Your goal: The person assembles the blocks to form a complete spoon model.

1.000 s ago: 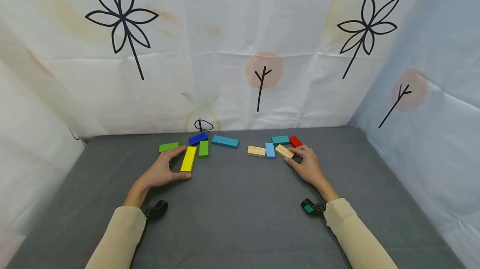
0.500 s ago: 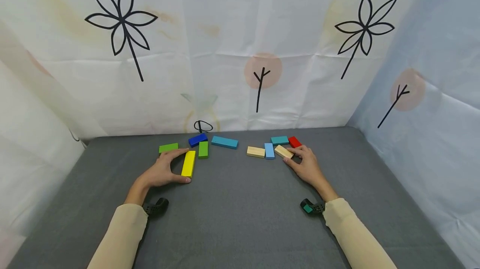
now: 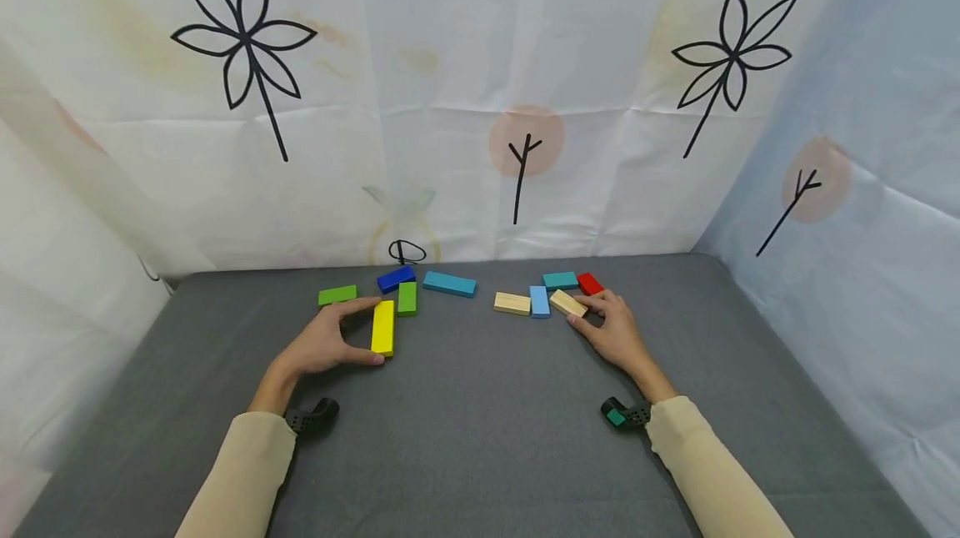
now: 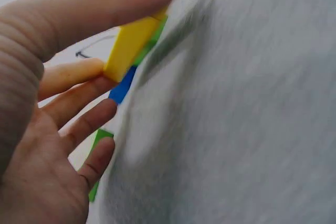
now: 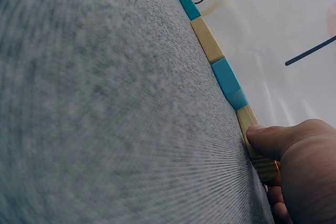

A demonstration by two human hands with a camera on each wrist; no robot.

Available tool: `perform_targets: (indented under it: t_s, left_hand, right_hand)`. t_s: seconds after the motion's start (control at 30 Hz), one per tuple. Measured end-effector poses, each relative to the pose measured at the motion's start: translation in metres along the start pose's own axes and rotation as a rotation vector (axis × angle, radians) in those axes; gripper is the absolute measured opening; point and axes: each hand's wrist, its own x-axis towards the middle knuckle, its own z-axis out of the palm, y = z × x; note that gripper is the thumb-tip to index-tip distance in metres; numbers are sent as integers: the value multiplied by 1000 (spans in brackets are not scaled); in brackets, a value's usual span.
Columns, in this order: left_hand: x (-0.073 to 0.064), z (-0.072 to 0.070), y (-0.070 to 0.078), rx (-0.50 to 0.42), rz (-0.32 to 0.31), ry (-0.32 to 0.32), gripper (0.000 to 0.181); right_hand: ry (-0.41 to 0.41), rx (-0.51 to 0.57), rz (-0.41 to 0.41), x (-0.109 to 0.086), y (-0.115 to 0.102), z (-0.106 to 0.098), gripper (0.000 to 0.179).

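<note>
My left hand (image 3: pixel 322 342) pinches a yellow block (image 3: pixel 382 328) end to end, with the thumb at its near end and fingertips at its far end. In the left wrist view the yellow block (image 4: pixel 126 45) sits between thumb and index finger, and a shadow falls on the cloth beside it. A green block (image 3: pixel 407 299) lies just right of its far end; another green block (image 3: pixel 337 294) is behind the left fingers. My right hand (image 3: pixel 617 336) holds a plain wooden block (image 3: pixel 567 303) between thumb and fingers. A red block (image 3: pixel 590 283) lies just beyond those fingers.
A dark blue block (image 3: pixel 396 279) and a long blue block (image 3: pixel 450 284) lie at the back of the grey cloth (image 3: pixel 480 421). Left of the right hand are another wooden block (image 3: pixel 512 303), a light blue block (image 3: pixel 539 302) and a teal block (image 3: pixel 559 280). A white curtain (image 3: pixel 450 62) hangs behind.
The yellow block has come slightly nearer and to the right, turning from slanted to almost straight in the left hand. The right hand and its wooden block stay in place.
</note>
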Motion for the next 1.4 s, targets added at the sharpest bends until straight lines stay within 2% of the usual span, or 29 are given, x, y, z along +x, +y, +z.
perform_targets:
  t_s: [0.17,0.3,0.53,0.67,0.8,0.93,1.4]
  left_hand:
    - [-1,12,20,-11,60,80,95]
    - [2,28,40,-2,80,102,96]
    - [14,69,72,21,100,56,95]
    - [20,90,84,15,79,30,94]
    - [24,106,90,16,47,11,94]
    - [26,116,94,17,36,-10,95]
    - [26,129,89,54,73,20,94]
  right_hand:
    - [1,3,4,0,0,-1,39]
    - [-6,-4,11,0,0,0,39]
    - [-1,2,6,0,1,1,39]
    - [11,-7,-7,-1,1,1,38]
    - [8,-8,-6,-1,2,2,38]
    - [-1,5,6,-1,2,1,39]
    - [10,-8,-2,-1,1,0,39]
